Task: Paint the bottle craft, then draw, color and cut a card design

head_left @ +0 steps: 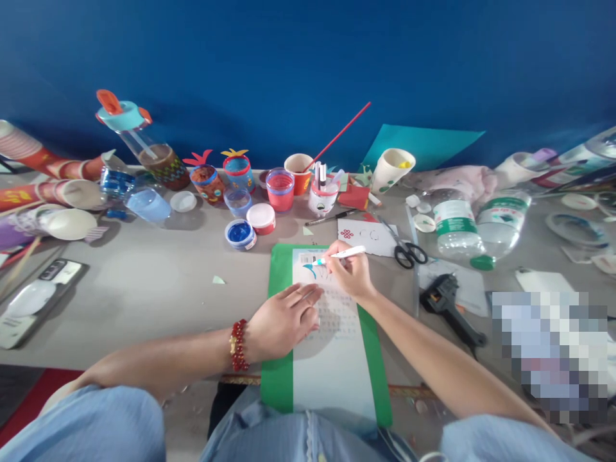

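My right hand [350, 273] is closed around a white marker [350, 252], its blue tip down at the upper part of a printed white sheet [332, 378]. A curved blue stroke [311, 271] and some thin pencil-like lines show beside the tip. The sheet lies over a green board [278, 385] that reaches past the table's front edge. My left hand [283, 319] rests flat on the sheet's left side, fingers stretched out, holding nothing. A red bead bracelet [239, 345] circles that wrist.
Paint pots, including an open blue one [240, 235], and decorated cups stand behind the board. To the right are scissors [410, 254], a black glue gun [451, 308] and cut plastic bottles [457, 224]. A drink bottle [154, 151] and stacked paper cups [52, 192] are at left.
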A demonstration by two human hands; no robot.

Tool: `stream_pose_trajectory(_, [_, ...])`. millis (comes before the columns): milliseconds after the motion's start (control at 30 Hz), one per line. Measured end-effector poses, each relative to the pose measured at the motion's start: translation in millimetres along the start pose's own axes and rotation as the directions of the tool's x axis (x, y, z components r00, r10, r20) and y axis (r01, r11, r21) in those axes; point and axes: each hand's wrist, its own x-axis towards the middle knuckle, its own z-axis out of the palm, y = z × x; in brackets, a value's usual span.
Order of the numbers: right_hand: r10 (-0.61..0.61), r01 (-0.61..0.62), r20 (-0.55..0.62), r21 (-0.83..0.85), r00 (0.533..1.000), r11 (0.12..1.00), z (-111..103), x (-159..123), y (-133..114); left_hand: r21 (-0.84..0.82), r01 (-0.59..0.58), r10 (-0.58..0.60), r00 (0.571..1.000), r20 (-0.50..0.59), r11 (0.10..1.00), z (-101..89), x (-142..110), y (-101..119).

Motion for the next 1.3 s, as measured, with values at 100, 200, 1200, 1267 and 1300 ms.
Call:
stream_pose_trajectory(100, [-0.002,0.002,-0.020,0.009,1.000,1.000,0.2,-0.3,-0.7,0.000,0.001,-0.001,1.000,-0.005,1.000,0.9,-0.3,0.2])
stream_pose_trajectory(200, [-0.004,0.004,-0.022,0.017,1.000,1.000,0.3,-0.6,-0.9,-0.002,0.003,-0.003,1.000,0.007,1.000,1.4,-0.6,0.4])
stream_pose_trajectory(1200, [0.012,-0.012,-0.038,-0.002,0.999,1.000,-1.1,-0.8,-3.1,-0.007,0.002,-0.002,1.000,0.008,1.000,2.3,-0.8,-0.3])
stream_pose_trajectory(1267, [0.011,-0.011,-0.047,0.000,0.999,1.000,-1.3,-0.7,-4.3,-0.010,0.003,-0.003,1.000,0.006,1.000,2.6,-0.8,-0.2])
stream_pose_trajectory(1300, [0.009,-0.009,-0.051,0.004,0.999,1.000,-1.3,-0.7,-4.8,-0.012,0.004,-0.004,1.000,0.005,1.000,2.6,-0.8,-0.2])
